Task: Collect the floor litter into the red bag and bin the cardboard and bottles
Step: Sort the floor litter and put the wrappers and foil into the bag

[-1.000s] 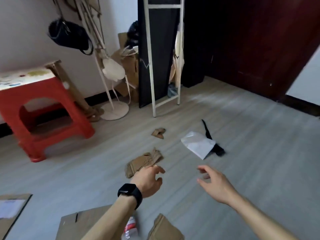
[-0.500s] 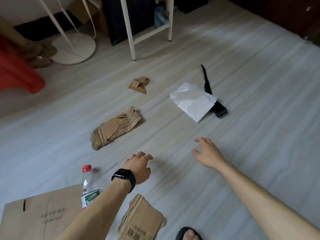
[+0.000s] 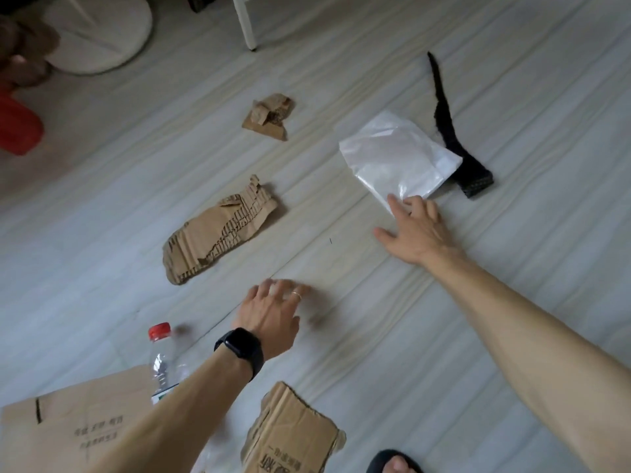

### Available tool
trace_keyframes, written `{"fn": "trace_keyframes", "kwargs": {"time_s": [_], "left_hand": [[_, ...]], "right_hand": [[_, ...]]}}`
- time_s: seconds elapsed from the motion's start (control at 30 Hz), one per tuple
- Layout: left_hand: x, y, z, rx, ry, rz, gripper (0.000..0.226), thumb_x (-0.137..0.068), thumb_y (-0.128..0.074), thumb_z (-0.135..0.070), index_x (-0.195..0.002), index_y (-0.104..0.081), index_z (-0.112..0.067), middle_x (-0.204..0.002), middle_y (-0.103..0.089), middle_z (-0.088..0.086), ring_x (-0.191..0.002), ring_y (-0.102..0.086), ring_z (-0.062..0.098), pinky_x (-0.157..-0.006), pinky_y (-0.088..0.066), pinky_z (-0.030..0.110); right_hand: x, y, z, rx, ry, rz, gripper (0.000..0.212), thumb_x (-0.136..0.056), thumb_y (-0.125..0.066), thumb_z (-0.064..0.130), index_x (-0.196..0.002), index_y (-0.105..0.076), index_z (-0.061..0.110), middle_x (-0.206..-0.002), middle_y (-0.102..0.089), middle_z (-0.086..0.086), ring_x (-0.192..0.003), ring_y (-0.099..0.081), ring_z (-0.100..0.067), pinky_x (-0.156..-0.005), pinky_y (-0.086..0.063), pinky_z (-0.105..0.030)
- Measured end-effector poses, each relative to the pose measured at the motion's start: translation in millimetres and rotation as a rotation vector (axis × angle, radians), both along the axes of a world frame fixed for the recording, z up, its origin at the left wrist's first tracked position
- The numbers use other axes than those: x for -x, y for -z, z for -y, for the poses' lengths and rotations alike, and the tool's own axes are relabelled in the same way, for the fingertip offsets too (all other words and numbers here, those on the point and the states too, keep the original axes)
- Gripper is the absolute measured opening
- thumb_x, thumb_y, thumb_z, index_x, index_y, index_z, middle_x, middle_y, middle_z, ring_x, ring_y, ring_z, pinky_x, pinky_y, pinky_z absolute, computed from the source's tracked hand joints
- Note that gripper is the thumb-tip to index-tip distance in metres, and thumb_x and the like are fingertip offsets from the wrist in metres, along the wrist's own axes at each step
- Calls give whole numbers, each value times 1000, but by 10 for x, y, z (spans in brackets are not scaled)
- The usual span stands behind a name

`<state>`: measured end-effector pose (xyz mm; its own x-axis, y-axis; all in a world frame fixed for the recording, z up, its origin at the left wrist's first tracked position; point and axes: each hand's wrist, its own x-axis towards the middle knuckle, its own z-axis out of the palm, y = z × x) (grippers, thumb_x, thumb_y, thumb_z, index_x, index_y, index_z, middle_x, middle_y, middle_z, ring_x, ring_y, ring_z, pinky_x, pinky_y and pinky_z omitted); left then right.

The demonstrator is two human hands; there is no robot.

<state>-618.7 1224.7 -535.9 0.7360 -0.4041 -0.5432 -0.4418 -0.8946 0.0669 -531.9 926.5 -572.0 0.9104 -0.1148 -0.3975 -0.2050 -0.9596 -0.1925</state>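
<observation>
Your right hand (image 3: 415, 233) has reached the white plastic pouch (image 3: 396, 155), spread fingers touching its corner. Your left hand (image 3: 273, 312) hovers loose-fingered, so pickup can begin.

Pale grey plank floor (image 3: 102, 206). Far left: round white stand base (image 3: 102, 39) flat on the floor, with a blurred brown object (image 3: 24, 56) just left of it. Red stool foot (image 3: 18, 128) at the left edge. White frame leg (image 3: 246, 25) far centre, standing on the floor. Black slipper (image 3: 379, 462) with a toe showing, near right, cut by the bottom edge.

Left hand (image 3: 269, 312), right hand (image 3: 415, 230), both splayed
</observation>
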Motion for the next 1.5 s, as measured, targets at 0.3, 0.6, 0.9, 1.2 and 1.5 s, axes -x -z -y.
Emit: {"fn": "trace_keyframes", "kwargs": {"time_s": [0.3, 0.6, 0.9, 1.2, 1.5], "left_hand": [[-627, 105, 593, -31, 260, 283, 110, -77, -60, -72, -153, 15, -44, -161, 29, 9, -146, 21, 48, -115, 1, 68], [-547, 283, 548, -69, 38, -24, 88, -85, -56, -67, -151, 0, -52, -162, 12, 2, -144, -9, 43, -110, -35, 54], [-546, 228, 563, -95, 74, -32, 97, -78, -67, -65, -153, -8, -47, -159, -4, 8, -128, -36, 39, -102, -44, 47], [-241, 22, 393, -18, 17, -64, 52, -97, -49, -30, -146, -37, -42, -143, -40, 2, -108, -62, 29, -91, -52, 41], [283, -512, -308, 107, -81, 105, 50, -96, -44, -22, -139, -47, -47, -138, -52, -8, -108, -64, 22, -80, -56, 37]], "right_hand": [[832, -35, -199, -247, -290, 31, 66, -76, -41, 69, -131, -63, 39, -139, -45, 5, -129, -37, -20, -113, -33, -28], [78, -178, 361, -319, 84, 152, 27, -89, -65, 40, -109, -74, 23, -116, -68, -1, -110, -62, -21, -99, -44, -29], [-421, 73, 798, 34, 290, -73, 61, -101, -35, 48, -158, -17, 37, -168, -6, -3, -145, -16, -39, -119, -19, -45], [668, 81, 257, -1, 69, 117, 54, -99, -39, 1, -144, -52, 27, -146, -42, -10, -111, -42, -40, -98, -38, -39], [1378, -258, -277, -111, 115, -89, 37, -96, -52, 13, -131, -65, 19, -132, -51, -13, -121, -54, -34, -105, -42, -31]]}}
